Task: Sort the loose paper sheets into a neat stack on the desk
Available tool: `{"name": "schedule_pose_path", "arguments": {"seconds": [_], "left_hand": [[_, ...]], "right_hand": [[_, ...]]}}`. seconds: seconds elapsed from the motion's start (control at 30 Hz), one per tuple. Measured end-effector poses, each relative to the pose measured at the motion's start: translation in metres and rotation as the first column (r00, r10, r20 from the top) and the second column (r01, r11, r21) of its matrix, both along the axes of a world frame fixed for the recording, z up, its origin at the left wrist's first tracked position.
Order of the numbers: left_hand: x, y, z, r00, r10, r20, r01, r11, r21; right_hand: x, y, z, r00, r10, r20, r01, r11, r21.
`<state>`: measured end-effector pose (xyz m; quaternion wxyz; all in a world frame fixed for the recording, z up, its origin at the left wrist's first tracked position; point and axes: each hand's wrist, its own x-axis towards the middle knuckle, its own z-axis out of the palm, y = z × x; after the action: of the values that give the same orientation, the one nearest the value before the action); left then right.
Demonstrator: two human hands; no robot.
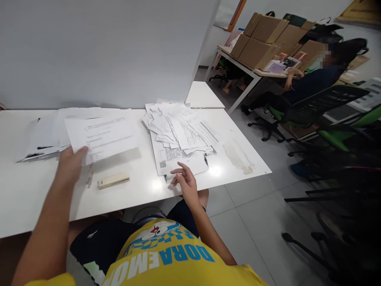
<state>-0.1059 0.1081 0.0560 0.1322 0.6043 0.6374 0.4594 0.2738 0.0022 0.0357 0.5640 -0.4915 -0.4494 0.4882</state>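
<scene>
Between the thumb and fingers of my left hand (70, 167) is a printed sheet of paper (104, 135), tilted above the left part of the table. Behind it lies a stack of papers (44, 131) with dark marks along its near edge. My right hand (185, 180), empty with fingers apart, hovers by the table's front edge. Just beyond that hand spreads a messy pile of printed papers (181, 131); a page with a QR code sticks out at its near side. A cream stapler (113, 180) rests on the table between my hands.
The white table (143, 198) backs onto a tall white partition (98, 51). A peeled, stained patch (238, 155) marks its right end. Farther right, a person (315, 83) sits at another desk with cardboard boxes (262, 37). Office chairs (315, 103) stand on the tiled floor.
</scene>
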Motion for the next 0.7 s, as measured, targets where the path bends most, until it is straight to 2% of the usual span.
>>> {"name": "schedule_pose_path", "arguments": {"seconds": [0.03, 0.13, 0.23, 0.3, 0.33, 0.37, 0.4, 0.5, 0.6, 0.7], "left_hand": [[-0.015, 0.020, 0.006, 0.988, 0.147, 0.039, -0.138, 0.976, -0.168], [-0.043, 0.072, 0.032, 0.958, 0.282, -0.042, -0.281, 0.906, -0.317], [-0.046, 0.098, 0.048, 0.894, 0.404, -0.193, -0.445, 0.849, -0.284], [-0.038, 0.096, 0.048, 0.842, 0.460, -0.283, -0.506, 0.855, -0.114], [-0.031, 0.090, 0.045, 0.831, 0.457, -0.318, -0.484, 0.875, -0.006], [-0.022, 0.082, 0.042, 0.834, 0.430, -0.344, -0.424, 0.900, 0.098], [-0.012, 0.073, 0.039, 0.850, 0.365, -0.380, -0.335, 0.931, 0.147], [0.032, 0.050, 0.039, 0.864, 0.159, -0.478, -0.097, 0.984, 0.152], [0.098, 0.033, 0.047, 0.842, -0.018, -0.539, 0.136, 0.974, 0.180], [0.175, 0.006, 0.044, 0.801, -0.198, -0.565, 0.372, 0.904, 0.210]], "right_hand": [[0.003, 0.000, -0.001, 0.999, -0.034, 0.004, 0.034, 0.999, 0.003], [0.018, 0.003, -0.002, 0.986, -0.151, 0.075, 0.149, 0.988, 0.033], [0.040, 0.014, -0.004, 0.936, -0.245, 0.251, 0.230, 0.969, 0.089], [0.057, 0.030, -0.005, 0.862, -0.287, 0.419, 0.249, 0.958, 0.146], [0.066, 0.041, -0.006, 0.806, -0.307, 0.506, 0.249, 0.952, 0.180], [0.075, 0.053, -0.007, 0.742, -0.325, 0.586, 0.246, 0.946, 0.213], [0.084, 0.067, -0.007, 0.676, -0.342, 0.653, 0.243, 0.940, 0.241], [0.109, 0.112, -0.005, 0.522, -0.368, 0.770, 0.266, 0.927, 0.264], [0.128, 0.155, 0.001, 0.470, -0.336, 0.817, 0.317, 0.927, 0.199], [0.137, 0.188, 0.008, 0.465, -0.235, 0.854, 0.320, 0.944, 0.085]]}}
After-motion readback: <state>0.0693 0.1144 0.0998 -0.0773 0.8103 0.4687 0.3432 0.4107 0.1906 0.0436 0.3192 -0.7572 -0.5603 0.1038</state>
